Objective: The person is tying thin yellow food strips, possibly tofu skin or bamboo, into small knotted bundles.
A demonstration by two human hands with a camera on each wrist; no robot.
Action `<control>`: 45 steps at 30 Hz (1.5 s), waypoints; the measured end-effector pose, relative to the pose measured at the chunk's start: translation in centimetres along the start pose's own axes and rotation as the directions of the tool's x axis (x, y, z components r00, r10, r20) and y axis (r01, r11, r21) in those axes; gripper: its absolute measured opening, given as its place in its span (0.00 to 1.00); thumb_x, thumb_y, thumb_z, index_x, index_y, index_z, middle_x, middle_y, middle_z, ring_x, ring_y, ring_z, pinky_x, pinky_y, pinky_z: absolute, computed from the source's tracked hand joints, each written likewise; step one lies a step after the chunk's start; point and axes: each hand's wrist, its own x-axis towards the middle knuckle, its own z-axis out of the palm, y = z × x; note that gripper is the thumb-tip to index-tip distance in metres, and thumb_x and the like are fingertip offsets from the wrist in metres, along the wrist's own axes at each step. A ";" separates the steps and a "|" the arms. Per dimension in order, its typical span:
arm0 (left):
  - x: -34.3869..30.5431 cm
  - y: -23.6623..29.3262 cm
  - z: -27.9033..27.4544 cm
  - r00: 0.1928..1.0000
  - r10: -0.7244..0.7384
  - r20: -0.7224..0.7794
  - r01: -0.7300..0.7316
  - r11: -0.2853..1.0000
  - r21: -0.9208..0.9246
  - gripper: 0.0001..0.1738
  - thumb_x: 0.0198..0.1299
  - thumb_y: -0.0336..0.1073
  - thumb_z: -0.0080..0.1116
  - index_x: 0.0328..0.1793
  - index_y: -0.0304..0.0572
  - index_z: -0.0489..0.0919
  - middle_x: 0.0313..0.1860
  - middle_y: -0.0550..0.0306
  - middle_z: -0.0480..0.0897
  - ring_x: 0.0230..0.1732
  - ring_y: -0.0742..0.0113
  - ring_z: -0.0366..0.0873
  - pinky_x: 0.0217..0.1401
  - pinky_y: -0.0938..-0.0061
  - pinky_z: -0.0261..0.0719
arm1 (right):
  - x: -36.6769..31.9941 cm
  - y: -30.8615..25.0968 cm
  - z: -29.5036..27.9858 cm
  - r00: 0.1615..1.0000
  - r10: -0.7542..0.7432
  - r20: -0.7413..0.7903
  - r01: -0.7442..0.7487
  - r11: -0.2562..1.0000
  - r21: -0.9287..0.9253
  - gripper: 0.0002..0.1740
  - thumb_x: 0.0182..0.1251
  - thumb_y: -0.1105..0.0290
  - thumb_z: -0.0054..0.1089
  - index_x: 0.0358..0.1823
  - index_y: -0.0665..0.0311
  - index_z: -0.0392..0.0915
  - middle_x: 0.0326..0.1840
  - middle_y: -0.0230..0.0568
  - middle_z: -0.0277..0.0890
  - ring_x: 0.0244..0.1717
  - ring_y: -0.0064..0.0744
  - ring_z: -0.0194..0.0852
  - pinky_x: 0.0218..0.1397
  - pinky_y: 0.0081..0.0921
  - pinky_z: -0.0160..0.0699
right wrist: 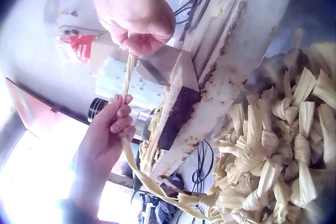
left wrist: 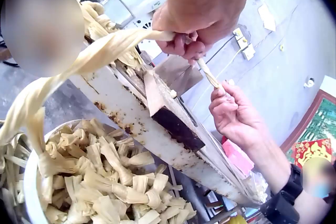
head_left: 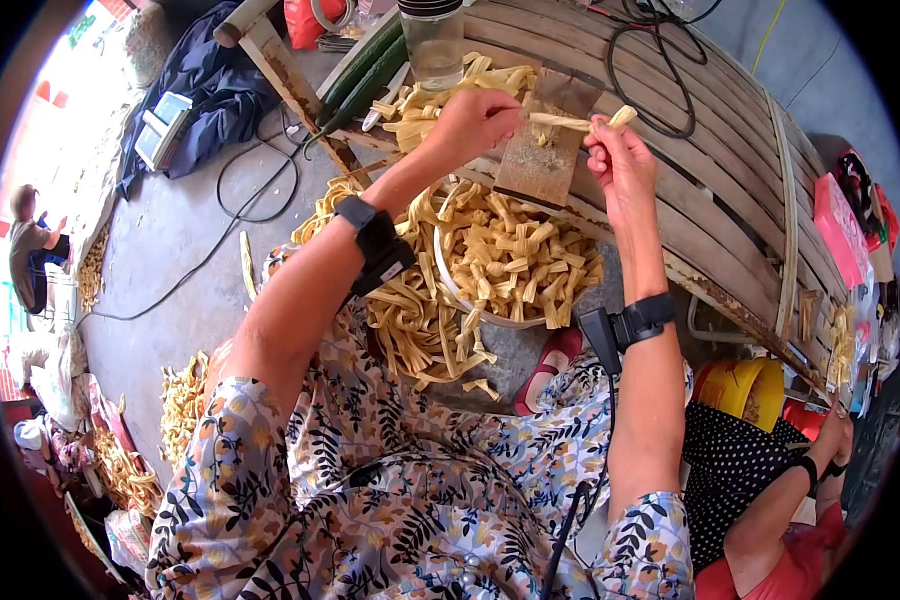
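Note:
A pale yellow, twisted strip (head_left: 558, 121), like tofu skin, stretches between my two hands above a small wooden board (head_left: 530, 182). My left hand (head_left: 475, 125) grips it, and a long tail (left wrist: 100, 50) hangs from that hand toward the bucket in the left wrist view. On the other side my right hand (head_left: 622, 165) pinches the strip near its end, fingers curled, with a short folded tip sticking out above the thumb. Below the board stands a white bucket (left wrist: 32, 184) heaped with knotted strips (head_left: 520, 250). Loose uncut strips (head_left: 410, 325) drape beside it.
The board lies on a slatted bench (head_left: 710, 200) with a rusty metal edge. A jar (head_left: 435, 55), cucumbers (head_left: 365, 75) and a black cable (head_left: 660, 50) are at the back. Another person's arms (head_left: 770, 510) and a yellow bucket (head_left: 745, 390) are at right.

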 end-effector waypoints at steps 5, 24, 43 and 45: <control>1.5 -0.6 1.2 0.981 0.034 -0.193 -0.029 0.999 0.028 0.10 0.58 0.36 0.53 0.34 0.36 0.79 0.18 0.67 0.73 0.18 0.83 0.64 0.18 0.85 0.63 | 1.8 1.1 0.2 0.995 -0.026 -0.095 0.030 0.999 0.036 0.06 0.56 0.72 0.60 0.33 0.67 0.75 0.24 0.33 0.71 0.19 0.12 0.60 0.20 0.10 0.62; -1.9 -0.9 0.1 0.991 -0.092 0.092 0.116 0.944 -0.310 0.09 0.57 0.30 0.52 0.44 0.37 0.75 0.26 0.62 0.77 0.23 0.79 0.73 0.30 0.85 0.74 | -4.1 0.6 0.0 0.996 0.066 0.058 -0.017 0.794 -0.607 0.08 0.56 0.72 0.59 0.32 0.71 0.75 0.19 0.32 0.72 0.16 0.14 0.64 0.16 0.12 0.59; -10.0 -0.1 3.1 0.831 -0.244 0.500 0.485 0.756 -0.438 0.08 0.58 0.35 0.54 0.40 0.41 0.75 0.21 0.63 0.76 0.22 0.79 0.72 0.24 0.85 0.70 | -8.1 1.6 -0.7 0.894 0.178 0.412 0.210 0.645 -0.735 0.06 0.55 0.77 0.56 0.35 0.68 0.78 0.27 0.30 0.76 0.26 0.14 0.70 0.31 0.12 0.69; -10.4 -1.1 2.7 0.806 -0.274 0.525 0.515 0.763 -0.392 0.09 0.59 0.36 0.53 0.40 0.39 0.76 0.23 0.63 0.77 0.22 0.81 0.71 0.25 0.86 0.70 | -8.5 1.8 -0.3 0.882 0.156 0.445 0.290 0.565 -0.772 0.06 0.55 0.77 0.57 0.35 0.68 0.78 0.28 0.30 0.76 0.29 0.15 0.70 0.34 0.13 0.70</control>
